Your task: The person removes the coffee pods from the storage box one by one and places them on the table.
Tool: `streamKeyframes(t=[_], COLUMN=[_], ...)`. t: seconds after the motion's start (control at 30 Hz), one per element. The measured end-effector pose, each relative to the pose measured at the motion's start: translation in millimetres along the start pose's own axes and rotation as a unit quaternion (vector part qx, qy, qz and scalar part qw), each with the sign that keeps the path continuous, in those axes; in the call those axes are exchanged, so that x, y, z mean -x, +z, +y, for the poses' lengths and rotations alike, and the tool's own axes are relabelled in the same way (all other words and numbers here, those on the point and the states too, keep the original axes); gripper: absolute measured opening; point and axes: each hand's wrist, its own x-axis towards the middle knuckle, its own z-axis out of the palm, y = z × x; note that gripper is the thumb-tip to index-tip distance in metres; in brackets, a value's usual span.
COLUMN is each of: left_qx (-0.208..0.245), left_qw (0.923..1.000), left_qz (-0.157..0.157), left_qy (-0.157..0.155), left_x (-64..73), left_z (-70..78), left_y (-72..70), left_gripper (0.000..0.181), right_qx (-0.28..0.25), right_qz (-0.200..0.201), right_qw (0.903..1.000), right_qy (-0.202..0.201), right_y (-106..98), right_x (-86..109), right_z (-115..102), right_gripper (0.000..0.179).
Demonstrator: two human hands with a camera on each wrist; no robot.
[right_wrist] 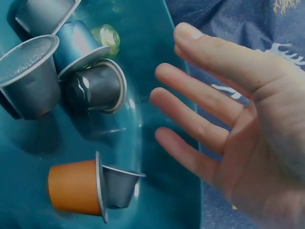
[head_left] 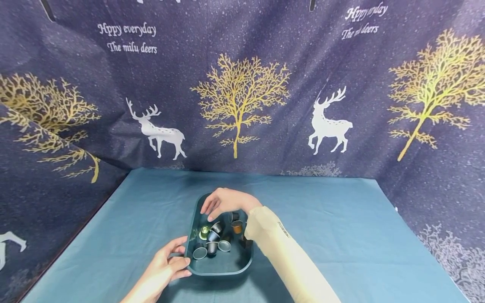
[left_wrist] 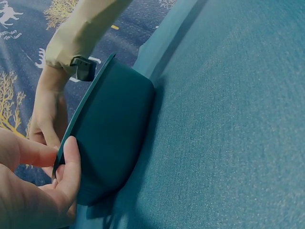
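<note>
Coffee capsules lie jumbled in a dark teal plastic tub (head_left: 217, 274). Among them are an orange capsule (right_wrist: 74, 187), a blue capsule (right_wrist: 78, 45), a black capsule (right_wrist: 97, 88) and a green capsule (head_left: 204, 230). At the tub's near left side, my left hand (head_left: 164, 265) pinches the rim between thumb and fingers, as the left wrist view shows. My right hand (head_left: 227, 200) hovers over the far end of the tub, fingers spread and loosely bent. Nothing is in its grasp, and the right wrist view shows its fingertips apart from the capsules.
A blue-green cloth (head_left: 341, 235) covers the table under the tub. Behind it hangs a dark blue curtain (head_left: 265, 126) printed with deer and golden trees. My right forearm in a pale sleeve (head_left: 291, 256) crosses the tub's right side and hides part of it.
</note>
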Motion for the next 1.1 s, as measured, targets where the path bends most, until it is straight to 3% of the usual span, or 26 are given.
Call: streamKeyframes(t=[0.13,0.47,1.1], left_qx=[0.001,0.003,0.005], left_qw=[1.0000,1.0000,1.0000], left_qz=[-0.002,-0.005,-0.003], left_qy=[0.002,0.005,0.008], left_x=[0.3,0.3,2.4], left_z=[-0.9,-1.3,-1.0], left_y=[-0.1,-0.3,0.6], left_gripper=[0.066,0.067,0.066], right_qx=[-0.027,-0.062,0.014], right_qz=[-0.015,-0.019,-0.002], right_qw=[0.9995,0.9970,0.9982], right_qy=[-0.001,0.043,0.058], right_y=[4,20,38], right_x=[-4.5,-11.5,-20.4], right_z=[5,14,14], right_gripper=[0.033,0.026,0.017])
